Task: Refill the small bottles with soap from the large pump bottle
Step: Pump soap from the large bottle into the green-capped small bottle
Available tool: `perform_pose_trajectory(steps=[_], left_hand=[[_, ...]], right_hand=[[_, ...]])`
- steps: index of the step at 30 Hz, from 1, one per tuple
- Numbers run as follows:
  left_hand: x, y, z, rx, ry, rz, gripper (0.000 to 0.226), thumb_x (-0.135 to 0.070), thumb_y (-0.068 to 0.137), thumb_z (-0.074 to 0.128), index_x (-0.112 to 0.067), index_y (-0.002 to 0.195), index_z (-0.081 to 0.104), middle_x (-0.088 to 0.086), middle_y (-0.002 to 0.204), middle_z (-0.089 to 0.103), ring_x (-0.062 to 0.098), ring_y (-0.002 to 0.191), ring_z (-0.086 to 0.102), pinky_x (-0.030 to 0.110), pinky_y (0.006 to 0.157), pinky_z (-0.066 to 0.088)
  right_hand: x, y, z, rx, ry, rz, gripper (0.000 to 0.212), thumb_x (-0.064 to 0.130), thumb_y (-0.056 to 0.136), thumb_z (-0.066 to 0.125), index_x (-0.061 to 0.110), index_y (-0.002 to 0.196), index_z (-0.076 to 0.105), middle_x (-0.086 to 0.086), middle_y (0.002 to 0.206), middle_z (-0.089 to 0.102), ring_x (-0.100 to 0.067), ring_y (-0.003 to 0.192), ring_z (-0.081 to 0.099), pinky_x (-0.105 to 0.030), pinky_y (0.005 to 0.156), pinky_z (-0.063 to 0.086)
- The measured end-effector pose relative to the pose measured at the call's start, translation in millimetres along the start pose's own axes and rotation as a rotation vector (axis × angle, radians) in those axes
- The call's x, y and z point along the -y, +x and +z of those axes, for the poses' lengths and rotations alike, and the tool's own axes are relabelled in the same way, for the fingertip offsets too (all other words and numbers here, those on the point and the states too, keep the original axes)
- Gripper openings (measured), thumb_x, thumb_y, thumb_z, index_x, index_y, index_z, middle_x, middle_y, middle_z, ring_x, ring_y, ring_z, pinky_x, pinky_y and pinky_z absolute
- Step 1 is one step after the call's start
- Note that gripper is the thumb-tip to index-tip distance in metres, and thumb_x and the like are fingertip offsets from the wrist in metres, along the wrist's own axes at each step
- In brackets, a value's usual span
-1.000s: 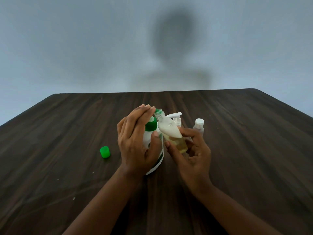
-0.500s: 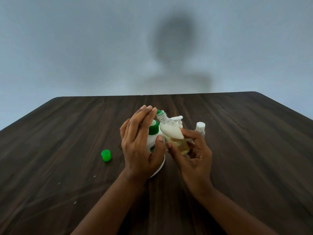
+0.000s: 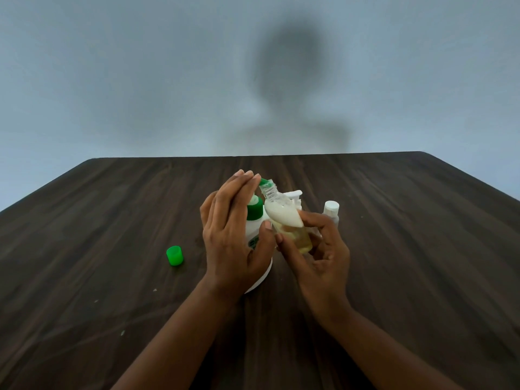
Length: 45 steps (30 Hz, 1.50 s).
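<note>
Right hand (image 3: 323, 260) pinches one tilted small clear bottle (image 3: 284, 218), mouth at the green spout of the one large pump bottle (image 3: 252, 232) mid-table. Left hand (image 3: 233, 237), fingers straight, presses the pump. One green cap (image 3: 174, 255) lies left. Two more stand behind: white-capped bottle (image 3: 331, 209), spray-topped bottle (image 3: 294, 195).

Legible text, brands, numbers or signs: none can be read anywhere in view. One printed mark is noted, a small green emblem (image 3: 253, 244) on the white body of the large pump bottle (image 3: 254, 230), showing between the thumb and palm of the left hand (image 3: 233, 237), which covers most of the bottle's front; its lettering is too small and blurred to make out. The small bottle (image 3: 284, 220) gripped in the right hand (image 3: 318, 257) shows no readable print on its clear wall.
</note>
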<state>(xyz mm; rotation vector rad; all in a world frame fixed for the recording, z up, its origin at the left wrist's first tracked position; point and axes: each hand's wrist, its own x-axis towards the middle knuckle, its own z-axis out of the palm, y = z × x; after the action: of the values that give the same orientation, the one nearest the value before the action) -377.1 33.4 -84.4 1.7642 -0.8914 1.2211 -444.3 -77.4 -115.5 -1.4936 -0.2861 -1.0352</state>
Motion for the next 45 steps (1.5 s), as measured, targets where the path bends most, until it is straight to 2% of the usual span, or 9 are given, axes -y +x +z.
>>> perform_pose_trajectory(steps=[2,9,13,16,22,28,36,40,45], left_hand=[[1,0,-1,-0.004,0.002,-0.006,0.049,-0.023,0.080,0.048,0.003,0.119,0.058,0.016,0.124,0.057,0.021,0.119,0.051,0.031,0.100,0.036],[-3,-4,0,-0.027,-0.003,-0.023,0.042,-0.022,0.079,0.048,0.002,0.110,0.063,0.014,0.116,0.062,0.019,0.112,0.054,0.031,0.093,0.038],[-7,-1,-2,-0.039,-0.017,-0.037,0.043,-0.023,0.078,0.048,0.002,0.111,0.062,0.014,0.119,0.061,0.019,0.115,0.053,0.034,0.095,0.038],[-3,0,-3,-0.022,-0.001,-0.017,0.045,-0.023,0.079,0.048,0.002,0.114,0.061,0.014,0.122,0.060,0.020,0.118,0.052,0.034,0.098,0.038],[-1,-3,-1,-0.006,-0.003,-0.031,0.043,-0.022,0.078,0.050,-0.001,0.113,0.060,0.013,0.120,0.060,0.021,0.115,0.054,0.028,0.095,0.036],[0,-7,0,-0.019,-0.012,-0.009,0.045,-0.024,0.078,0.050,-0.006,0.119,0.054,0.013,0.123,0.058,0.018,0.120,0.050,0.026,0.100,0.033],[3,-1,-2,-0.017,0.001,0.015,0.047,-0.026,0.079,0.049,0.000,0.116,0.060,0.013,0.124,0.058,0.019,0.120,0.052,0.033,0.097,0.036],[4,-4,-1,-0.021,-0.009,0.018,0.041,-0.024,0.077,0.050,-0.004,0.113,0.059,0.009,0.120,0.059,0.018,0.114,0.054,0.028,0.092,0.036],[0,-5,-1,-0.020,-0.014,0.019,0.042,-0.024,0.078,0.050,-0.001,0.111,0.061,0.012,0.119,0.061,0.021,0.117,0.053,0.029,0.097,0.035]], right_hand=[[0,0,0,0.007,-0.004,-0.001,0.039,0.015,0.082,0.073,0.033,0.112,0.059,0.014,0.113,0.068,-0.009,0.101,0.069,-0.018,0.078,0.056],[-2,-6,-1,0.026,-0.025,0.018,0.035,0.015,0.082,0.072,0.028,0.111,0.057,0.021,0.114,0.065,-0.006,0.103,0.068,-0.018,0.078,0.056],[1,-3,1,0.037,-0.032,0.009,0.037,0.027,0.083,0.073,0.043,0.112,0.057,0.016,0.114,0.066,-0.009,0.104,0.068,-0.020,0.080,0.056],[1,-2,2,0.026,-0.035,-0.001,0.033,0.038,0.084,0.071,0.044,0.113,0.057,0.013,0.114,0.066,-0.012,0.104,0.068,-0.021,0.080,0.056],[-3,-4,3,0.043,-0.050,0.014,0.037,0.030,0.083,0.073,0.046,0.111,0.056,0.016,0.115,0.065,-0.010,0.104,0.068,-0.021,0.078,0.057],[-3,-6,3,0.040,-0.028,0.012,0.035,0.026,0.083,0.073,0.035,0.113,0.057,0.014,0.114,0.066,-0.011,0.103,0.069,-0.021,0.077,0.057],[-8,-2,3,0.020,-0.037,-0.013,0.034,0.027,0.084,0.073,0.035,0.114,0.058,0.001,0.112,0.067,-0.022,0.101,0.069,-0.035,0.078,0.059],[-8,-6,3,0.030,-0.015,0.027,0.031,0.032,0.084,0.072,0.031,0.112,0.058,0.001,0.112,0.067,-0.020,0.101,0.070,-0.031,0.077,0.059],[-5,-7,0,0.029,-0.019,0.028,0.033,0.026,0.083,0.073,0.029,0.113,0.058,0.005,0.111,0.068,-0.018,0.099,0.070,-0.028,0.076,0.059]])
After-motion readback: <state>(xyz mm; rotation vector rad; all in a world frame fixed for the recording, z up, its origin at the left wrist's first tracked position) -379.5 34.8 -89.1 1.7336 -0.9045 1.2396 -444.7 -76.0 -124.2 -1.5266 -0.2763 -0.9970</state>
